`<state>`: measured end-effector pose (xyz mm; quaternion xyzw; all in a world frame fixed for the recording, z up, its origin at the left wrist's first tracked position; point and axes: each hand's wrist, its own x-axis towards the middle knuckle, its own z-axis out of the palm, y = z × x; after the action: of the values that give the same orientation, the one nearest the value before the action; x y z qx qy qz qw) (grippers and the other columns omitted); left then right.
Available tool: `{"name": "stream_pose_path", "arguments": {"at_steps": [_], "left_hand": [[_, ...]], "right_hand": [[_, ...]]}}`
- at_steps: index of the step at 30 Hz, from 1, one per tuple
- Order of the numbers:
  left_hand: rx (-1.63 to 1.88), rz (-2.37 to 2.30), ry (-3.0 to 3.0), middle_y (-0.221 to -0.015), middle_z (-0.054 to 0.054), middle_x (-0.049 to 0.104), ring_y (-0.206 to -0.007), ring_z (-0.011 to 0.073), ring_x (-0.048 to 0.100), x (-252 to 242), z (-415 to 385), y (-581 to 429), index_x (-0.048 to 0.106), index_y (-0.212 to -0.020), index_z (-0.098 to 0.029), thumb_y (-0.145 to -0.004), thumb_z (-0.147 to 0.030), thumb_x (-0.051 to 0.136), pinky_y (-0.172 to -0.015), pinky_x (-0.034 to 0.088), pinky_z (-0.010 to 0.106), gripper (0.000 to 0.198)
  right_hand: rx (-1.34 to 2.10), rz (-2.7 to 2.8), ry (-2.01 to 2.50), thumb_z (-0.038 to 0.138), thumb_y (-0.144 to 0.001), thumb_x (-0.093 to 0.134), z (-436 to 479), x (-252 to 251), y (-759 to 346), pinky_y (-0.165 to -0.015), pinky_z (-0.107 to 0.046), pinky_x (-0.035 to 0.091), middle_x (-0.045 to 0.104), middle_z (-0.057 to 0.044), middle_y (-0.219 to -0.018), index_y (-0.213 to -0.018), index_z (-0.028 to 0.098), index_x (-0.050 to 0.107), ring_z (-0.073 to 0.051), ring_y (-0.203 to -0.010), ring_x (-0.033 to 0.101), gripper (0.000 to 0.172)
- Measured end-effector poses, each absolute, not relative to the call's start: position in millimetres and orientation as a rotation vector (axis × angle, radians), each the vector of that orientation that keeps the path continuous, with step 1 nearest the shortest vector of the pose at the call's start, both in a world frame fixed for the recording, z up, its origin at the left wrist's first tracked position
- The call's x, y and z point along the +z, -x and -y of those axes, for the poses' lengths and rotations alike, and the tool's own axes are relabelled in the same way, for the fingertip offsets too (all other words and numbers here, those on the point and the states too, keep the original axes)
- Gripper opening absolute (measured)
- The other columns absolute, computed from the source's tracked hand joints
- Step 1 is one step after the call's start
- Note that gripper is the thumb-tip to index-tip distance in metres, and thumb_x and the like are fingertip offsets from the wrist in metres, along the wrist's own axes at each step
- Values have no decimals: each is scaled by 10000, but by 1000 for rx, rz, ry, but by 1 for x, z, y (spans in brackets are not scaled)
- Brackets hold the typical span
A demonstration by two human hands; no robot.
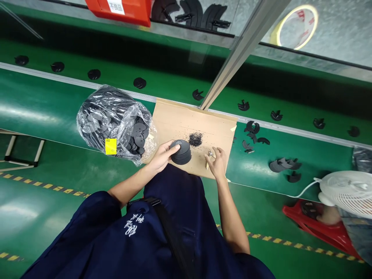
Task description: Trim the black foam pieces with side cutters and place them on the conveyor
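My left hand (164, 155) grips a short stack of round black plastic discs (182, 158), thumb on top and fingers at the side. To its right, my right hand (217, 162) has thumb and fingers curled around a small shiny metal tool (211, 154) with a brass-coloured end. The tool's exact kind is too small to make out. Between and beyond both hands lies a pile of tiny black bits (195, 139) on a flat cardboard sheet (171, 116). A clear plastic bag (99, 100) full of black discs, with a yellow label, rests left of my left hand.
Black parts sit in a row along the green belt (168, 87) behind. Loose curved black pieces (252, 127) and a stack of black parts (280, 164) lie at right, near a white fan (345, 190). A metal post (229, 62) rises behind the cardboard.
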<state>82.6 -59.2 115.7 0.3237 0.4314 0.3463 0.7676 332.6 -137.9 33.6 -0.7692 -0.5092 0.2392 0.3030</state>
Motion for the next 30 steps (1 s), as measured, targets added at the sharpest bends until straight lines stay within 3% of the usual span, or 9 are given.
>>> {"name": "stream_pose_path", "arguments": {"at_steps": [2, 4, 9, 14, 17, 19, 25, 30], "left_hand": [[761, -960, -644, -972, 73, 784, -926, 201, 730, 116, 58, -82, 749, -1023, -131, -738, -514, 870, -897, 575, 326, 493], [773, -974, -615, -988, 74, 788, -938, 210, 729, 118, 58, -83, 759, -1021, -136, -710, -507, 891, -923, 567, 337, 502], [800, -992, -726, -946, 47, 783, -899, 188, 720, 120, 59, -87, 767, -950, -151, -653, -473, 931, -892, 568, 318, 468], [830, -961, -1051, -975, 74, 790, -936, 214, 736, 122, 60, -82, 775, -951, -162, -689, -482, 911, -878, 588, 330, 435], [846, -939, -1219, -962, 88, 793, -897, 204, 751, 128, 61, -78, 786, -946, -154, -739, -493, 879, -835, 602, 300, 408], [870, -918, -1330, -943, 87, 791, -862, 190, 755, 134, 62, -75, 792, -958, -154, -774, -487, 856, -801, 607, 280, 385], [967, -720, -1681, -932, 86, 785, -848, 161, 746, 153, 62, -74, 803, -1020, -174, -870, -323, 800, -790, 605, 252, 212], [1010, -627, -1765, -939, 84, 787, -836, 149, 742, 158, 62, -73, 797, -1063, -175, -881, -283, 787, -758, 603, 236, 212]], "right_hand": [[671, 1388, 2307, 686, -803, 706, 150, 7, -343, -1054, -583, 435, 542, -258, -1384, -1285, 134, 611, -397, -1271, 511, 740], [721, 1433, 2485, 617, -807, 729, 161, -10, -346, -1070, -573, 419, 506, -263, -1431, -1354, 132, 556, -413, -1306, 478, 752], [728, 1286, 2437, 350, -785, 706, 167, -20, -341, -1030, -550, 441, 587, -209, -1251, -1258, 134, 611, -372, -1165, 539, 528], [773, 1160, 2265, 385, -856, 518, 156, -7, -343, -866, -451, 539, 640, -143, -1117, -1190, 166, 637, -278, -983, 611, 416], [859, 1112, 2087, 393, -940, 366, 150, 21, -340, -712, -360, 553, 681, -106, -1061, -1190, 191, 629, -220, -849, 648, 415], [980, 1090, 1803, 400, -966, 389, 147, 53, -335, -672, -339, 545, 704, -83, -1054, -1196, 220, 627, -201, -802, 644, 377], [808, 1682, 1424, 426, -985, 571, 145, 159, -313, -784, -403, 543, 694, -104, -1080, -1351, 230, 613, -243, -921, 639, 417], [541, 2023, 1373, 385, -982, 610, 141, 190, -305, -799, -432, 525, 679, -125, -1084, -1369, 212, 596, -268, -943, 617, 424]]}}
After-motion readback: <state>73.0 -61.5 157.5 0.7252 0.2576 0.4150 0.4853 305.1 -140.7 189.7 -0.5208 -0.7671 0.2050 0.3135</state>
